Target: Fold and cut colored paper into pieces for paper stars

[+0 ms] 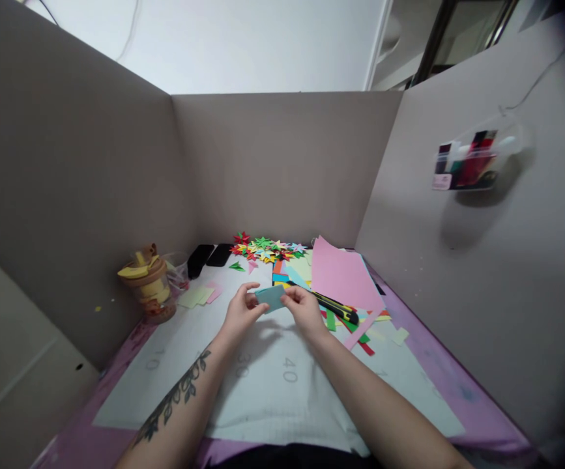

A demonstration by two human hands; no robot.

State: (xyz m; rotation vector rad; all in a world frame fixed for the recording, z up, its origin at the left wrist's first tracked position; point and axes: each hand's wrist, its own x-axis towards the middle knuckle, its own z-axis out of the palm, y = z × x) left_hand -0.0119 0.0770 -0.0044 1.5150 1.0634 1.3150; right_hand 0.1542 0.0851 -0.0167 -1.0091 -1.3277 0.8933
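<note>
Between my two hands, a small light-blue piece of paper (270, 298) is held up above the white mat (262, 404). My left hand (244, 307) pinches its left end between thumb and fingers. At the right end, my right hand (304, 309) grips the paper the same way. The paper looks folded, though its layers are too small to make out. Just beyond my right hand lies a black and yellow cutter knife (335, 306). Colourful paper strips (353, 332) are scattered to the right of it.
Folded paper stars (267, 249) are heaped at the back. A pink sheet (343, 273) lies right of them. On the left stand a brown lidded tumbler (150, 290) and a clear plastic cup (177, 270), near two black phone-like slabs (200, 260) and pale paper squares (195, 298). Grey panels (282, 163) enclose the table.
</note>
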